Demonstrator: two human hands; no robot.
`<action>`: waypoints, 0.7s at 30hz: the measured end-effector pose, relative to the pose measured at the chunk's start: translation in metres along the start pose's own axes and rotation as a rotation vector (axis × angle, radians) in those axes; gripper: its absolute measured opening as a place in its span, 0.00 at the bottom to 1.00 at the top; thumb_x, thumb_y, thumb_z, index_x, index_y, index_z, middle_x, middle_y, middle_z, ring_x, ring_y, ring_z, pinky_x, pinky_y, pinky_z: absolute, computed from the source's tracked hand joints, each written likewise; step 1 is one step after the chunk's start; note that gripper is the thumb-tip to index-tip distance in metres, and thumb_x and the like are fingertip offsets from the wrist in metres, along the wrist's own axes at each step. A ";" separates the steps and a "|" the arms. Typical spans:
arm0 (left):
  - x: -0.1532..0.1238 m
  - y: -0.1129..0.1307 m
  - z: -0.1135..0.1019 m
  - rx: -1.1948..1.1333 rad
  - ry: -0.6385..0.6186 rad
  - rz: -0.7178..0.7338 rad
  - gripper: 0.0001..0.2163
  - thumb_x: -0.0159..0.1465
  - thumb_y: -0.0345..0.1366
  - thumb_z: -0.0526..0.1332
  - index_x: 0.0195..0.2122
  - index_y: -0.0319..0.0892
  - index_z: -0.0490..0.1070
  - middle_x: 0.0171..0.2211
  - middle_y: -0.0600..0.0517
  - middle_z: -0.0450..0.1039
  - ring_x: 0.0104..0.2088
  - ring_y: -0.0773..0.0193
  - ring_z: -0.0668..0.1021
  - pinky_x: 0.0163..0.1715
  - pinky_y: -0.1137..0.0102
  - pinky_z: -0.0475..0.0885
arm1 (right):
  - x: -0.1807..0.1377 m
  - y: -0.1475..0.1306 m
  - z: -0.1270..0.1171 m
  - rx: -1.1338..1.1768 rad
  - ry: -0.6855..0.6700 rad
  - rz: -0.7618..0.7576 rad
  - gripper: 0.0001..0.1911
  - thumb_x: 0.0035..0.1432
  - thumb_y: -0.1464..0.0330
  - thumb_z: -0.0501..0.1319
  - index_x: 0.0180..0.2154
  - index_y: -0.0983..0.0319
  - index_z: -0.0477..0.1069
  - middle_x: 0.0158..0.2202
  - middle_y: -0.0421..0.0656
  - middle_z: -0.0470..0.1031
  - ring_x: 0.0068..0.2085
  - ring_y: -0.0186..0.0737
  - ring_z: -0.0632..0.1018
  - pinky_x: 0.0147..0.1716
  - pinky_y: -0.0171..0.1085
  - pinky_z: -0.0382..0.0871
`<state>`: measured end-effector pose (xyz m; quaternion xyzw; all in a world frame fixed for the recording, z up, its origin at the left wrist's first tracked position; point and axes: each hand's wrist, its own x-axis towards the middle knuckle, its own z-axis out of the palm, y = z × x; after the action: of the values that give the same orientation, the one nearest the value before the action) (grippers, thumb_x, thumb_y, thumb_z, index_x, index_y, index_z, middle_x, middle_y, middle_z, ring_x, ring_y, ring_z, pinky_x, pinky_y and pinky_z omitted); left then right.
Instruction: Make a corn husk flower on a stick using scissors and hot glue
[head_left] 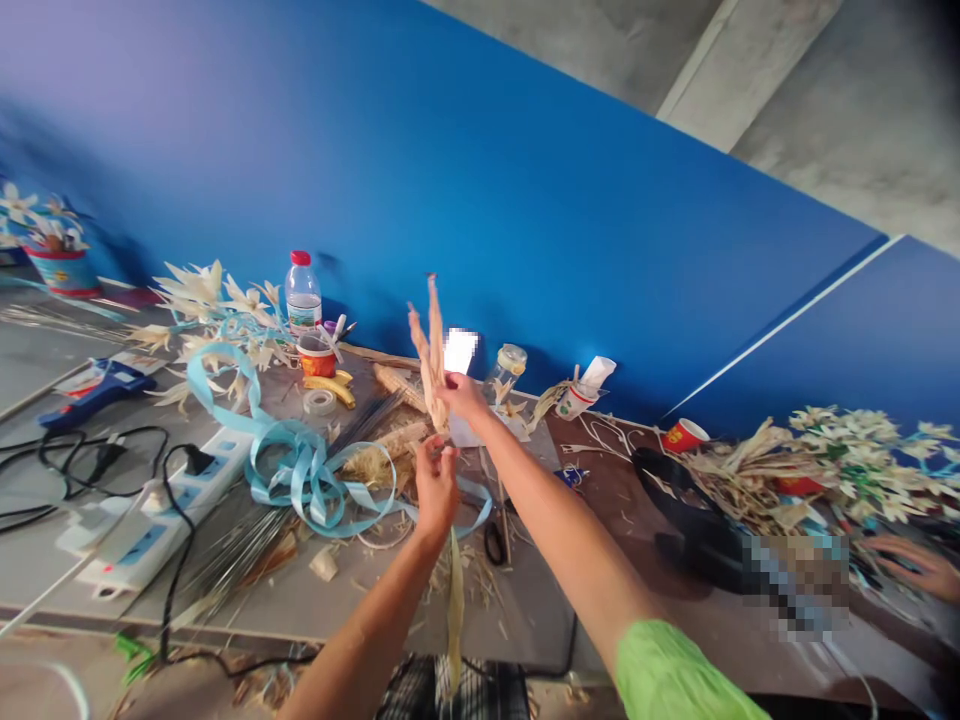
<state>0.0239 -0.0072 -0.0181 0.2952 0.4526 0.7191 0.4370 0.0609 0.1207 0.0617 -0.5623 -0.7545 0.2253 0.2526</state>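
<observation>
My right hand pinches a dried corn husk, whose long pale strips stand upright above the table. Just below it, my left hand has its fingers curled in at the husk's lower end. A greenish husk strip hangs down beneath my left hand towards the table's front edge. Beside my hands lie corn cobs and a loose coil of light blue ribbon. Black-handled scissors rest on the table to the right of my left hand.
At left are a power strip, a blue glue gun and thin wires. Husk flowers, a plastic bottle and a glass jar stand along the blue wall. Another person's hand is at far right.
</observation>
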 end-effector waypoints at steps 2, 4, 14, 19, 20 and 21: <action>0.001 0.005 0.000 -0.038 0.034 0.016 0.15 0.59 0.44 0.57 0.44 0.42 0.63 0.43 0.46 0.67 0.38 0.62 0.76 0.44 0.63 0.68 | -0.011 0.006 -0.016 0.401 0.005 0.018 0.15 0.50 0.61 0.58 0.38 0.64 0.69 0.32 0.42 0.75 0.31 0.35 0.74 0.29 0.32 0.66; 0.003 0.010 0.000 -0.067 0.025 0.010 0.17 0.59 0.45 0.57 0.45 0.42 0.63 0.44 0.46 0.67 0.39 0.63 0.76 0.46 0.64 0.67 | -0.028 0.012 -0.028 0.733 -0.017 0.022 0.17 0.44 0.61 0.62 0.37 0.64 0.69 0.31 0.41 0.75 0.30 0.35 0.74 0.29 0.33 0.67; -0.006 0.024 0.009 -0.205 -0.398 -0.168 0.17 0.51 0.43 0.65 0.38 0.38 0.69 0.30 0.52 0.72 0.28 0.67 0.73 0.29 0.72 0.68 | -0.094 0.030 -0.022 0.822 -0.021 0.073 0.16 0.45 0.57 0.63 0.27 0.65 0.71 0.22 0.38 0.70 0.25 0.32 0.70 0.26 0.32 0.64; 0.002 0.026 0.004 -0.412 -0.294 -0.334 0.12 0.52 0.39 0.65 0.34 0.39 0.67 0.28 0.54 0.71 0.26 0.67 0.74 0.29 0.70 0.70 | -0.103 0.035 -0.025 1.092 0.260 0.215 0.20 0.47 0.53 0.61 0.30 0.64 0.70 0.20 0.36 0.64 0.22 0.30 0.66 0.24 0.33 0.62; 0.005 0.026 0.002 -0.458 -0.250 -0.357 0.11 0.52 0.38 0.64 0.33 0.39 0.67 0.27 0.54 0.71 0.26 0.68 0.74 0.29 0.70 0.70 | -0.105 0.036 -0.028 1.166 0.303 0.232 0.20 0.48 0.52 0.60 0.32 0.63 0.69 0.20 0.36 0.63 0.22 0.31 0.66 0.25 0.33 0.63; 0.008 0.026 0.001 -0.518 -0.217 -0.371 0.09 0.54 0.37 0.63 0.32 0.39 0.66 0.27 0.54 0.71 0.26 0.68 0.75 0.30 0.69 0.71 | -0.108 0.037 -0.030 1.241 0.325 0.236 0.21 0.49 0.51 0.58 0.33 0.62 0.69 0.20 0.36 0.63 0.22 0.31 0.66 0.25 0.34 0.64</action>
<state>0.0112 -0.0049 0.0062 0.1617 0.2516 0.6829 0.6664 0.1329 0.0281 0.0481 -0.4179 -0.3695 0.5574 0.6150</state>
